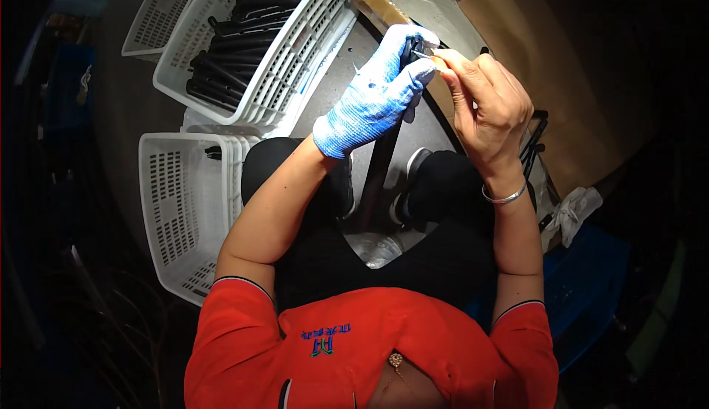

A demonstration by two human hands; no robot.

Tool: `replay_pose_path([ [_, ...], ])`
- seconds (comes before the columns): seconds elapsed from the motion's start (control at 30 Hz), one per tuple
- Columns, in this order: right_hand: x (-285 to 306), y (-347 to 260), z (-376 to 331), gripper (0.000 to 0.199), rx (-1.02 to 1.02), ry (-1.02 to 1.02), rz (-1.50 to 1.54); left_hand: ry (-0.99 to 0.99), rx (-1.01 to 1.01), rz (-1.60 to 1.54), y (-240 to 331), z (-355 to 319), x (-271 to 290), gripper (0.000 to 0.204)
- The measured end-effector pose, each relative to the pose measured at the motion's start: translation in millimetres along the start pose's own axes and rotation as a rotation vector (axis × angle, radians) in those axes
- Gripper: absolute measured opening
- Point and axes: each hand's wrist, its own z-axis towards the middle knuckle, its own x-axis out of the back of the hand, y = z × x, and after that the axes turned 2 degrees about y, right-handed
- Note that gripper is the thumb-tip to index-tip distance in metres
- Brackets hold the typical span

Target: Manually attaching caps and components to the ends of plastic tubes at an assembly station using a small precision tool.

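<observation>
gloved left hand [377, 95] is gripping the long black bar [380, 161] while bare right hand [484, 102] is pinching a thin blade [422, 54], which is risking slipping into fingers.

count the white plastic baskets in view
3, though stacked ones may hide more. One basket full of black parts is upper centre-left, an empty one lies partly under its far left side, and another empty one sits by the person's left knee.

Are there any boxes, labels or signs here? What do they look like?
Cardboard box: upper right, beyond the hands; big, flat, plain brown.
Shirt emblem: on the chest of the red shirt, bottom middle; small, blue and green.
No signs or screens show.
</observation>
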Motion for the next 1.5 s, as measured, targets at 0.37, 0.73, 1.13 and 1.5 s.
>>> replay_pose_path([
  [0.37,3,-5,2,0.016,0.014,-0.02,-0.023,0.007,0.019,0.07,-1,0,3,0.026],
  [0.73,3,-6,1,0.015,0.034,-0.005,-0.063,0.042,0.045,0.066,-1,0,0,0.023],
  [1.13,6,-8,-1,0.016,-0.038,-0.04,0.016,0.082,0.05,0.066,5,-2,-2,0.021],
  [1.5,-3,-3,-6,0.015,-0.281,-0.083,0.035,0.084,-0.11,0.299,-16,2,3,0.021],
])
